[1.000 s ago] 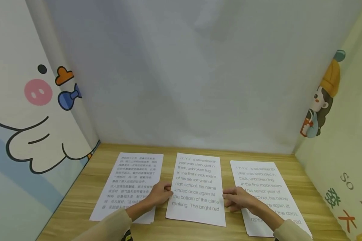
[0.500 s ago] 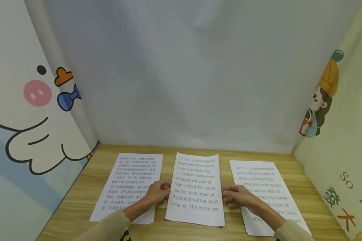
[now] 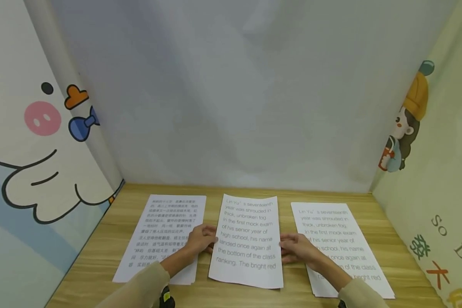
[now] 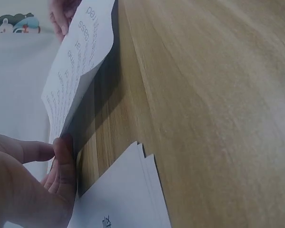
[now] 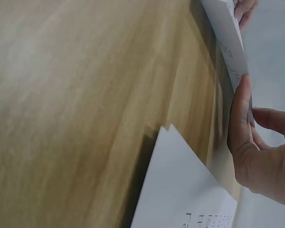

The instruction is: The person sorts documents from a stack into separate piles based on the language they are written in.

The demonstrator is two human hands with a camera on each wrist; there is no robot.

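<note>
In the middle of the wooden table [image 3: 100, 261], between two other stacks, lies the middle sheet [image 3: 246, 241], printed in large English text. It is not flat: both long edges are raised off the wood and it throws a shadow beneath, as the wrist views show, because a hand has hold of it on either side. The left hand [image 3: 201, 239] pinches the sheet's left edge about halfway down, thumb on top and fingers underneath; the left wrist view shows the thumb [image 4: 64, 156] pressed against the paper's rim. The right hand [image 3: 298, 249] grasps the opposite edge the same way, its fingers [image 5: 241, 118] curled round the rim. So the sheet sits directly between the two hands, touching both, with its near end towards the person and its far end towards the grey backdrop [image 3: 235, 94].

Just beside the left hand, under its wrist, is the left stack [image 3: 165, 231] of pages in dense Chinese print, its corners slightly fanned. On the other side, the right stack [image 3: 339, 244] carries the same English text, and the right forearm crosses its near part. Cartoon panels stand at both sides of the table.
</note>
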